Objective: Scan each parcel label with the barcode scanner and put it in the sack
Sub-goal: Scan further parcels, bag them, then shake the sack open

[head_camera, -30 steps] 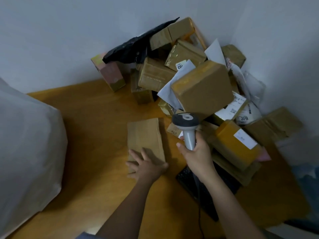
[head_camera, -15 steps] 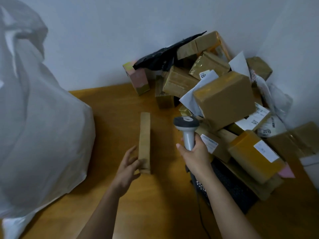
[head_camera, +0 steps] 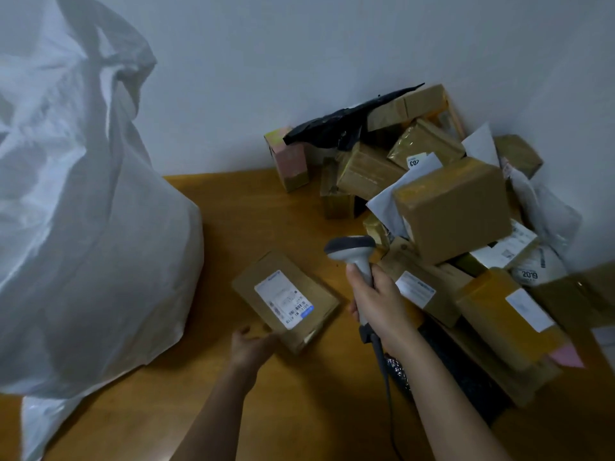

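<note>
A flat brown cardboard parcel lies tilted above the wooden table, its white label facing up. My left hand holds it from below at its near corner. My right hand grips the handle of the grey barcode scanner, whose head sits just right of the parcel and points away from me. A big white sack stands at the left, its mouth bunched at the top.
A heap of brown boxes, white mailers and a black bag fills the back right corner against the walls. A dark keyboard lies under the heap's near edge. The scanner's cable trails toward me.
My left hand has turned the parcel from standing on its edge to label side up. The view has swung left, bringing more of the sack into sight.
</note>
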A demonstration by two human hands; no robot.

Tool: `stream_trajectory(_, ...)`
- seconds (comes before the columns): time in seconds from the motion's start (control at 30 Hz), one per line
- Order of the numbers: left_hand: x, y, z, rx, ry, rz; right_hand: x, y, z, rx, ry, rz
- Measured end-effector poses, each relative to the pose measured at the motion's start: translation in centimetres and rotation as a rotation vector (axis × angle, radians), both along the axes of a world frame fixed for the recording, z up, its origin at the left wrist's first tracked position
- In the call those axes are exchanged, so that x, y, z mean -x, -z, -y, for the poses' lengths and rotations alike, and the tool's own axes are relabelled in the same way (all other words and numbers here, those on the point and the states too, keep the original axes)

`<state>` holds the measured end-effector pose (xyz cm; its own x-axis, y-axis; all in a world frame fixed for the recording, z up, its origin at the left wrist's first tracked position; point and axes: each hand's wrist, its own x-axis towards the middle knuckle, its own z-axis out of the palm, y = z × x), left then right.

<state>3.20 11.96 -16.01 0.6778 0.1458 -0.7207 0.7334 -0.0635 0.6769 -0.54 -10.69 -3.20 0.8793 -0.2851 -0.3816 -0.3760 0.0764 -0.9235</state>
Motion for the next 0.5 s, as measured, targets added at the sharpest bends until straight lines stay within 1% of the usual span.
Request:
stream_trajectory(0.03,0.2,0.3,0.2,-0.075,0.067,0.013,0.2,-0.1,0.1,0.004,-0.006,-0.004)
stream_trajectory(0.07,0.2,0.6,0.3,-0.197,0.162,0.053,0.3,-0.2,0.2,0.014,-0.007,-0.009)
stream_trajectory(0.13,0.0,0.6,0.7,-0.418,0.366,0.161,0.7,-0.4,0.5,0.035,0.011,-0.020)
stream_trajectory(0.2,-0.4,0.5,1.1,-0.620,0.578,0.214,1.0,-0.5,0.9,0.045,0.037,-0.029)
stream_trajectory(0.27,-0.5,0.2,1.6,-0.939,0.848,0.282,1.4,-0.5,1.4,0.045,0.068,-0.036)
stream_trajectory(0.3,-0.4,0.2,1.7,-1.046,0.952,0.367,1.7,-0.4,1.5,0.042,0.087,-0.041)
stream_trajectory(0.37,-0.5,0.6,2.1,-1.049,1.039,0.464,2.1,-0.2,1.8,0.034,0.123,-0.054)
stream_trajectory(0.43,-0.4,1.4,3.0,-1.070,1.114,0.430,2.5,0.2,2.0,0.031,0.153,-0.070)
stream_trajectory(0.47,-0.5,1.8,3.5,-1.121,1.159,0.434,2.6,0.3,2.1,0.030,0.167,-0.079)
stream_trajectory(0.5,-0.4,1.9,4.2,-1.152,1.185,0.475,2.8,0.5,2.1,0.031,0.178,-0.087)
